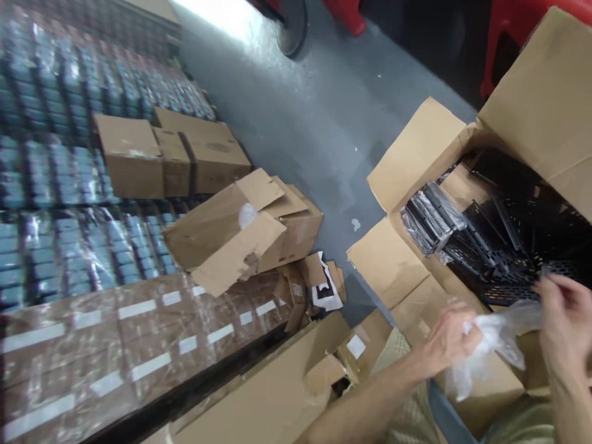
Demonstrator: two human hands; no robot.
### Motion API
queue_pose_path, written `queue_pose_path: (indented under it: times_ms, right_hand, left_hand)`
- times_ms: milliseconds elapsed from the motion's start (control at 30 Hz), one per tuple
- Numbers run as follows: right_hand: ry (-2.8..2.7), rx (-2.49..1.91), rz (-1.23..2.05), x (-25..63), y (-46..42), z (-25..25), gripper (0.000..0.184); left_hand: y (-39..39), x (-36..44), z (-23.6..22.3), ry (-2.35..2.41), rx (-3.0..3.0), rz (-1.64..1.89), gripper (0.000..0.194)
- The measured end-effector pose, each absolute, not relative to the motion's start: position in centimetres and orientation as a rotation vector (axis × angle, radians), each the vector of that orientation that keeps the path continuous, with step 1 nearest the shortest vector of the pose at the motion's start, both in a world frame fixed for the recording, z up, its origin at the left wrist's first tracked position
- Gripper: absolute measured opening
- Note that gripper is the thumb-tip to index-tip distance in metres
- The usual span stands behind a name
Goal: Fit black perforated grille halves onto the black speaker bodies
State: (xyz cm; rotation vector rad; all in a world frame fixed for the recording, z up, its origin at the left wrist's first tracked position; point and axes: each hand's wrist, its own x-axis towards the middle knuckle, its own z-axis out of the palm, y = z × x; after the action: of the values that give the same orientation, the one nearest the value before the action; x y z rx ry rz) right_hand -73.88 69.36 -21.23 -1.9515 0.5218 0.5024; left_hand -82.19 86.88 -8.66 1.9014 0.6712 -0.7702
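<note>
Floor point(309, 123): smooth and grey, running between wrapped stock on one side of us and an open carton on the other.
Plastic film point(488, 348): crumpled, whitish and see-through, stretched between our hands above the carton's near flaps.
Left hand point(451, 336): we clench the film in curled fingers, most of it bunched at and below the fist; the forearm reaches up from the bottom edge.
Right hand point(564, 320): raised at the right edge, thumb and fingers drawn together where the film's far end meets a black slotted part; we cannot tell which of them it grasps.
Open carton point(407, 148): flaps spread, with black slotted parts point(490, 246) inside, beside film-wrapped bundles point(432, 216).
Small box point(363, 348): left of our left forearm, bearing a white label point(356, 346) we cannot read.
Printed sheet point(326, 290): white with a black shape, beyond that box.
Taped cartons point(176, 157): a faint oval mark on one, too blurred to read.
Wrapped brown boxes point(102, 345): rows of white labels, their writing illegible to us.
</note>
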Motion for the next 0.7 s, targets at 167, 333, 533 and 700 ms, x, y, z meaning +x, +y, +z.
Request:
queue_pose_path:
  times_ms: [167, 333, 533, 700]
  right_hand:
    - [0.067, -1.925, 0.867, -68.7, 85.0, -26.3, 0.066]
    - [0.174, -1.957, 0.798, -67.5, 87.4, -30.6, 0.027]
    - [0.477, -1.804, 0.565, -68.2, 83.8, -28.7, 0.037]
    - [0.671, -1.651, 0.289, -67.7, 81.0, -25.1, 0.032]
  left_hand:
    - [92.1, -85.1, -4.4, 0.706, 1.858, -0.612, 0.015]
    - [94.5, -85.3, -4.4, 0.676, 1.714, -0.529, 0.021]
    - [94.2, -85.6, -7.4, 0.64, 1.532, -0.344, 0.047]
    - [94.5, -85.7, -7.3, 0.62, 1.48, -0.341, 0.05]
